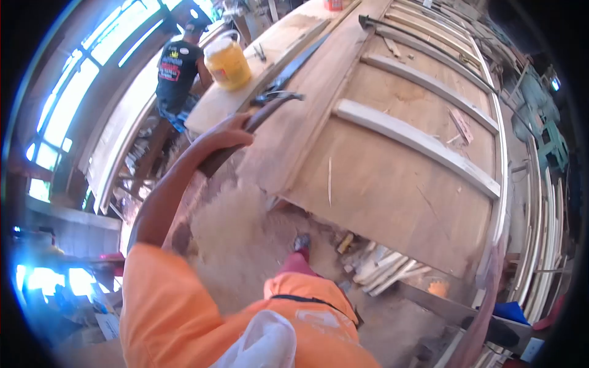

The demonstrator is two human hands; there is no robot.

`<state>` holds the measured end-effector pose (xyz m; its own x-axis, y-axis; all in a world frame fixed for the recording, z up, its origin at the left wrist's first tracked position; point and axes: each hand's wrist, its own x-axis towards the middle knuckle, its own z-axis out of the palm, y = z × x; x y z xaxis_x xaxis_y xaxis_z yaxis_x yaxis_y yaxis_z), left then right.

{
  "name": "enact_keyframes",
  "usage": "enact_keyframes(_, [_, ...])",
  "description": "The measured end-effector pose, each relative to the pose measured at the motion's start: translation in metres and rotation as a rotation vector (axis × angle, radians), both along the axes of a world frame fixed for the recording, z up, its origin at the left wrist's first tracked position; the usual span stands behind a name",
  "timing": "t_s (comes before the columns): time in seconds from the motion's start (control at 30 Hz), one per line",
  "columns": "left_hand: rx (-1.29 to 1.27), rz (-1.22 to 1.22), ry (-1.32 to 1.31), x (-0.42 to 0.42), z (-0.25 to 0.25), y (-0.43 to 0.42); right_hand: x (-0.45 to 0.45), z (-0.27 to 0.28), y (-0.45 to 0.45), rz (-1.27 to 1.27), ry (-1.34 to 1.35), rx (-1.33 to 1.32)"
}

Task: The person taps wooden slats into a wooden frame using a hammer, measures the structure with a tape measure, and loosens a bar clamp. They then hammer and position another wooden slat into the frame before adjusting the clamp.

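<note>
My left hand (230, 136) is closed round the dark handle of a hammer (267, 112), at the near end of the workbench. The hammer's metal head points away from me, over the bench edge. Low on the right, my right arm is stretched out and smeared. My right hand (499, 245) is by the near right corner of a large wooden panel (392, 190), and its fingers cannot be made out. Pale crossbars (417, 142) run across the panel. A thin wood splinter and small scraps lie on its surface.
A yellow plastic jar (227, 64) stands on the workbench (288, 30), near a long dark metal strip (297, 64). Another person (178, 73) in a dark shirt is behind the bench. Wood offcuts (386, 270) lie under the panel's near edge. Long strips (546, 239) stand at right.
</note>
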<state>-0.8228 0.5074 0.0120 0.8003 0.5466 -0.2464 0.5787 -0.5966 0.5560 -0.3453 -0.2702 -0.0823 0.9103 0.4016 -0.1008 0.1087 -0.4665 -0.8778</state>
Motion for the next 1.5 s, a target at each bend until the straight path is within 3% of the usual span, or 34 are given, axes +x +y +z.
enact_keyframes(0.03, [0.15,0.132,-0.115,-0.024,-0.01,0.023,-0.003,-0.001,0.002,-0.004,0.005,0.003])
enact_keyframes(0.07, [0.023,0.252,-0.13,-0.042,-0.008,0.048,-0.002,0.001,0.004,0.001,0.012,-0.006])
enact_keyframes(0.13, [0.16,0.583,-0.252,-0.059,0.017,0.046,-0.004,0.003,0.007,0.005,0.011,-0.008])
enact_keyframes(0.2, [0.241,0.851,-0.246,-0.04,0.006,0.057,-0.006,0.002,0.004,-0.006,0.013,-0.007])
enact_keyframes(0.27, [0.302,0.362,-0.216,-0.006,-0.059,0.051,-0.008,0.003,0.004,-0.007,0.014,-0.014])
enact_keyframes(0.33, [-0.016,0.186,0.045,0.051,0.014,-0.095,-0.009,0.005,0.006,-0.01,0.02,-0.026])
enact_keyframes(0.4, [-0.03,0.027,-0.158,0.01,-0.053,0.009,-0.01,0.005,0.002,-0.019,0.022,-0.018])
enact_keyframes(0.47, [-0.021,0.254,-0.082,-0.022,-0.006,0.029,-0.012,0.0,-0.001,-0.034,0.033,-0.01])
enact_keyframes(0.6, [0.249,0.661,-0.103,-0.07,-0.004,0.075,-0.012,0.0,0.0,-0.029,0.035,-0.01])
enact_keyframes(0.67, [0.548,0.329,-0.205,-0.035,-0.054,0.05,-0.011,0.002,-0.002,-0.03,0.034,-0.006])
enact_keyframes(0.73, [0.08,-0.041,0.213,0.041,0.001,-0.057,-0.01,0.001,0.001,-0.024,0.033,-0.008])
enact_keyframes(0.8, [-0.093,-0.161,-0.084,0.002,-0.025,0.018,-0.01,0.0,-0.002,-0.026,0.038,0.0])
enact_keyframes(0.83, [0.002,-0.002,0.19,-0.008,0.012,0.018,-0.01,-0.003,-0.006,-0.039,0.041,0.009])
enact_keyframes(0.87, [0.152,0.23,0.099,-0.025,0.034,0.009,-0.01,-0.004,-0.006,-0.044,0.043,0.01])
enact_keyframes(0.9, [0.114,0.261,0.149,-0.042,0.042,0.036,-0.011,-0.002,-0.006,-0.044,0.051,0.005])
enact_keyframes(0.93, [0.022,0.398,-0.108,-0.064,0.03,0.055,-0.007,-0.003,-0.002,-0.038,0.045,0.009])
enact_keyframes(1.0, [0.164,0.698,0.008,-0.059,0.027,0.076,-0.008,-0.003,-0.004,-0.04,0.042,0.017])
enact_keyframes(1.07, [0.433,0.449,-0.313,-0.019,-0.013,0.051,-0.008,-0.002,-0.003,-0.033,0.039,0.02])
enact_keyframes(1.1, [0.436,0.445,-0.313,-0.005,-0.019,0.047,-0.01,-0.002,-0.002,-0.035,0.042,0.024])
enact_keyframes(1.2, [0.087,-0.386,-0.352,0.007,-0.036,0.035,-0.008,-0.002,0.005,-0.023,0.04,0.023])
enact_keyframes(1.23, [0.032,-0.123,0.032,0.002,0.022,0.018,-0.008,-0.004,0.0,-0.033,0.044,0.023])
enact_keyframes(1.27, [0.094,0.023,0.078,-0.021,0.011,0.054,-0.008,-0.005,-0.001,-0.044,0.048,0.035])
enact_keyframes(1.3, [0.096,0.245,0.059,-0.031,0.043,0.042,-0.008,-0.005,-0.001,-0.042,0.053,0.029])
enact_keyframes(1.33, [0.03,0.345,-0.128,-0.054,0.032,0.069,-0.005,-0.005,0.002,-0.035,0.053,0.027])
enact_keyframes(1.4, [0.147,0.617,-0.087,-0.066,0.033,0.087,-0.004,-0.003,0.001,-0.035,0.05,0.037])
enact_keyframes(1.47, [0.199,0.646,-0.027,-0.028,0.0,0.078,-0.002,-0.004,0.001,-0.032,0.054,0.042])
enact_keyframes(1.5, [0.384,0.138,-0.275,-0.002,-0.027,0.033,-0.003,-0.005,0.001,-0.028,0.054,0.04])
